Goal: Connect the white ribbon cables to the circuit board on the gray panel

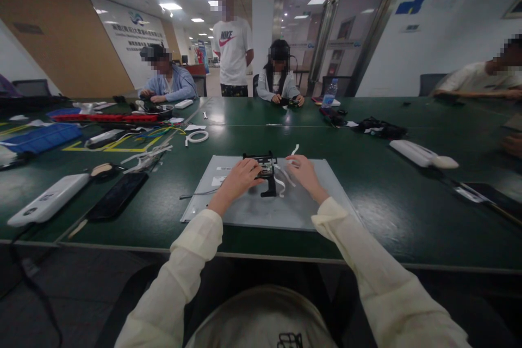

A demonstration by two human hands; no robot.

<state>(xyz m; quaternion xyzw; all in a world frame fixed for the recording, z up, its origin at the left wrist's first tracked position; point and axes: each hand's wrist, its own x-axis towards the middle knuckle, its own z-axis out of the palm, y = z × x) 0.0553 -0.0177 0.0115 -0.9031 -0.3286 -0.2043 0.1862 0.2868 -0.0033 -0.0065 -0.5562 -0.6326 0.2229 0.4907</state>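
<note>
My left hand lies over the left side of a black plastic frame with small parts inside, its fingers bent onto it. That frame rests on a grey board. On the right, my right hand pinches a thin white strip, one end of which sticks up past the fingers. More white strip curls beside the frame's right edge. My left fingers partly cover the frame, so its inner parts are hard to make out. A dark thin cable lies on the board's left side.
A white power bank and a black phone lie left, near a roll of white tape and a blue tray. Another white device lies right. Across the green table two people sit and one stands; another sits far right.
</note>
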